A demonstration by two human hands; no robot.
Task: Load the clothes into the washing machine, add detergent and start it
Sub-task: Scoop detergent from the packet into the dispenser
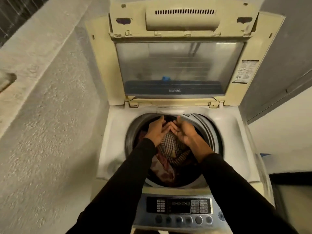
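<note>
Left hand (156,130) and right hand (183,130) hover over the drum (211,132), palms facing, fingers spread, gripping nothing. Clothes (170,146) lie piled inside the washer (116,132), lid (179,65) up. Risk: the heap rides high, fabric could catch the rim or unbalance the spin.

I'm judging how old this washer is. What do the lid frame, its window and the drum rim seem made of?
Lid frame: yellowed cream plastic, matte, chipped near the hinges. Window: clear, glossy panel, glass or plastic, showing reflections. Drum rim: grey, smooth, probably plastic; motion blur leaves it uncertain.
</note>
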